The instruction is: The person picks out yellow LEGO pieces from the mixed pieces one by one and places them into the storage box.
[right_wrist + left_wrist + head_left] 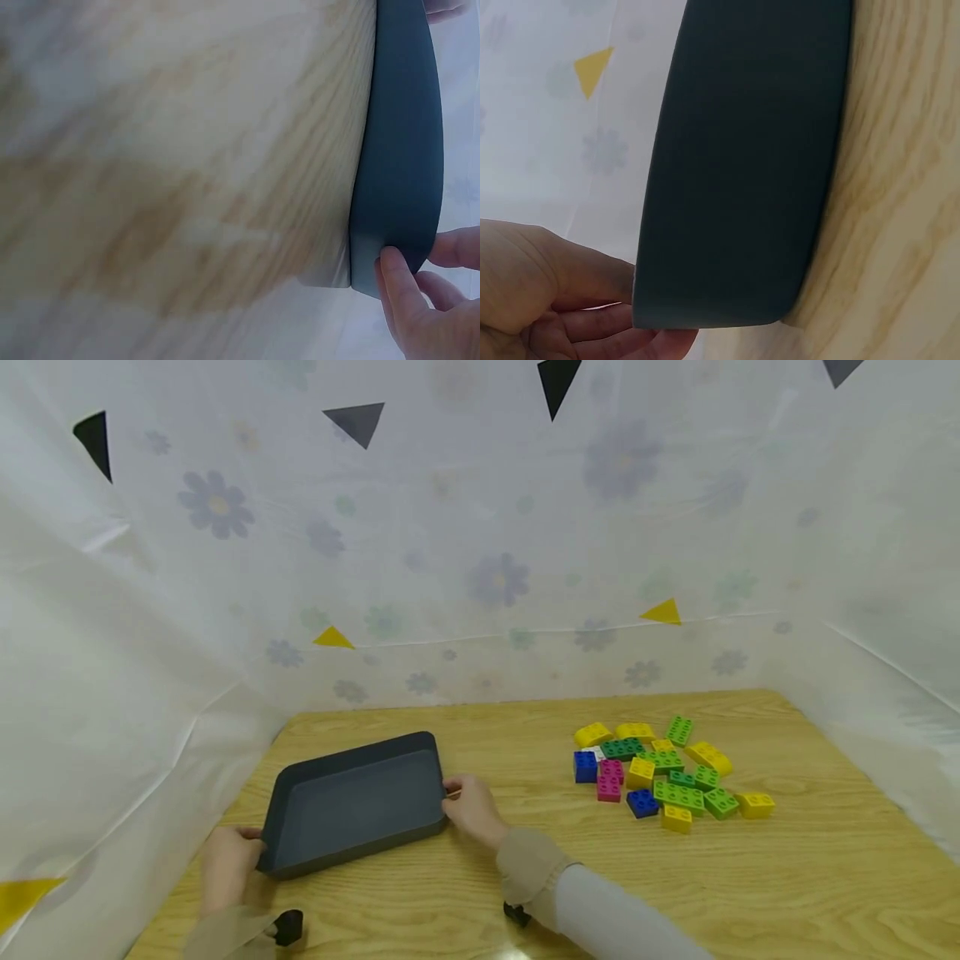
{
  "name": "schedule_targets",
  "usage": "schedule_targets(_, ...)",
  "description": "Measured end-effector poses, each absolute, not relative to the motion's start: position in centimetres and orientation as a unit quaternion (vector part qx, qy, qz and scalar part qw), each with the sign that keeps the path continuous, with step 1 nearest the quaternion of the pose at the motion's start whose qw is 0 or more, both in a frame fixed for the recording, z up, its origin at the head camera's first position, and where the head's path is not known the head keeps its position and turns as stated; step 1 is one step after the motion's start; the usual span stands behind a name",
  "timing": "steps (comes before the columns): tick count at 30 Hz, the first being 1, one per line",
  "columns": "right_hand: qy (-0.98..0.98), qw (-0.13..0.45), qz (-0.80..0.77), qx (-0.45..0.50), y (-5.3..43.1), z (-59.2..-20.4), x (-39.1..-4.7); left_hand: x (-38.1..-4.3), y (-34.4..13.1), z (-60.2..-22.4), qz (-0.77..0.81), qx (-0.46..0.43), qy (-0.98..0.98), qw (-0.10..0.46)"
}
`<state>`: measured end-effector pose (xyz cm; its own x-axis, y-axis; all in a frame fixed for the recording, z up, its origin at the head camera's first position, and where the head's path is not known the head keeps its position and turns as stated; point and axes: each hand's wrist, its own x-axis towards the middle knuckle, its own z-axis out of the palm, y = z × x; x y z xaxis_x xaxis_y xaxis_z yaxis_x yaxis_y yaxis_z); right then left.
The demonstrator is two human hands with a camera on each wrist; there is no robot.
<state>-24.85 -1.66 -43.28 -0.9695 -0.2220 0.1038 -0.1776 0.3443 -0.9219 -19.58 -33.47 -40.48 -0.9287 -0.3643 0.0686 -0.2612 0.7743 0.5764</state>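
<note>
Right up close, a pale sleeve (622,902) with a tan cuff (534,868) lies across the near part of the tabletop! Behind it all hangs one white, flower-printed cloth (427,552), meeting the far edge of that single wood-grain tabletop (810,868). And there's the one tray (352,810), sitting by the tabletop's left edge: dark grey, shallow, rectangular, rounded at the corners, its open side up, lying slightly askew.

Two hands on it now! The left hand (227,864) has its near-left corner, the wall caught between thumb and fingers; the right hand (476,810) pinches the right-hand wall, just by the near-right corner. So the tray lies squarely between the two grips, its base down on the wood.

Over towards the tabletop's far-right corner, well apart from the tray, nineteen studded bricks (660,762) by my count: seven yellow, five light green, two blue, two magenta, one dark green, one teal, one white, partly hidden.
</note>
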Motion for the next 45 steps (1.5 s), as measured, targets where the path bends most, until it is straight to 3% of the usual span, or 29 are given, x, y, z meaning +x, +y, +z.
schedule_targets(6, 0.824, 0.023, -0.552, -0.126, -0.7, -43.1, -25.0, -20.2, -33.0, -40.3, -0.286, 0.160, -0.943, 0.057)
schedule_targets(18, 0.842, 0.009, -0.527, -0.114, 1.6, -43.3, -25.1, -21.2, -31.1, -40.4, -0.284, 0.130, -0.947, 0.071)
schedule_targets(30, 0.851, 0.009, -0.514, -0.107, 4.4, -43.3, -24.8, -22.3, -28.5, -40.1, -0.320, 0.104, -0.941, 0.032)
schedule_targets(45, 0.863, 0.009, -0.498, -0.083, 7.4, -42.8, -24.2, -23.5, -26.0, -40.5, -0.323, 0.060, -0.942, 0.066)
